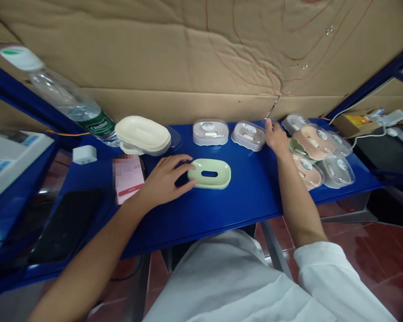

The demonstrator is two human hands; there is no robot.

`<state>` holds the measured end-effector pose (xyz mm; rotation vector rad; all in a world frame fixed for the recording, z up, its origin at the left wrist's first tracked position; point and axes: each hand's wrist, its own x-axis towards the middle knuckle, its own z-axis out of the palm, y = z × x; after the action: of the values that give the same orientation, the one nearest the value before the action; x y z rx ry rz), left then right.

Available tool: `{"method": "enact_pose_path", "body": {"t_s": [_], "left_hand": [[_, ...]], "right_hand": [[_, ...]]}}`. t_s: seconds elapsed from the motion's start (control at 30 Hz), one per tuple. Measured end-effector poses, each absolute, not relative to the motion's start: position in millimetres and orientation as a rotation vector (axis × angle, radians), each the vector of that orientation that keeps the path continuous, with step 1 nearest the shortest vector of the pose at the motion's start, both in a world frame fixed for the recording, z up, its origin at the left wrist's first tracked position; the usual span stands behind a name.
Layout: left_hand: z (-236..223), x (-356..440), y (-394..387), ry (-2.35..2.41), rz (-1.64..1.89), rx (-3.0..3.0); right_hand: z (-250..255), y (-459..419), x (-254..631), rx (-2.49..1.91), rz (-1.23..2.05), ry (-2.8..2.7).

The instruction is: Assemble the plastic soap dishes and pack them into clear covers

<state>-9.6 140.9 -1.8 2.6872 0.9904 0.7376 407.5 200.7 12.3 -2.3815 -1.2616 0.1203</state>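
Observation:
A pale green oval soap dish [223, 182] with a slot in its middle lies on the blue table. My left hand [168, 179] grips its left end, thumb and index finger at the rim and the other fingers beyond. My right hand [276, 137] is at the back of the table with its fingers curled. A thin shiny strip [273, 107] rises from those fingertips; what it is I cannot make out. Just left of that hand sits a soap box with a clear lid [248, 135], and a similar lidded soap box [210, 133] stands farther left.
Several lidded soap boxes in pink, green and grey [317, 143] are piled at the right. Stacked cream dishes [143, 134], a phone [129, 179], a white charger [84, 154] and a water bottle [83, 112] occupy the left. Brown cardboard [147, 62] walls the back.

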Motion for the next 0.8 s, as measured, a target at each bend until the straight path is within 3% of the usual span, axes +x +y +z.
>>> {"method": "enact_pose_path", "body": {"t_s": [0.2,0.33,0.53,0.67,0.8], "left_hand": [[7.1,-29.0,149.9,1.564,1.102,2.58],[0.3,-38.7,159.2,1.727,1.05,2.519],[-3.2,-35.7,164.7,1.741,0.985,2.468],[-0.7,-36.4,162.0,1.633,1.134,2.518],[4.4,-32.1,148.9,1.42,1.257,2.664]], "right_hand": [[17.7,190.9,379.6,-2.101,-0.065,-1.492],[28.7,177.1,353.5,-1.809,-0.151,-1.752],[25.6,126.5,283.4,-1.145,0.258,-2.534],[13.6,110.8,256.5,-1.152,0.353,-2.749],[14.6,125.6,267.9,-1.343,0.373,-2.519]]}}
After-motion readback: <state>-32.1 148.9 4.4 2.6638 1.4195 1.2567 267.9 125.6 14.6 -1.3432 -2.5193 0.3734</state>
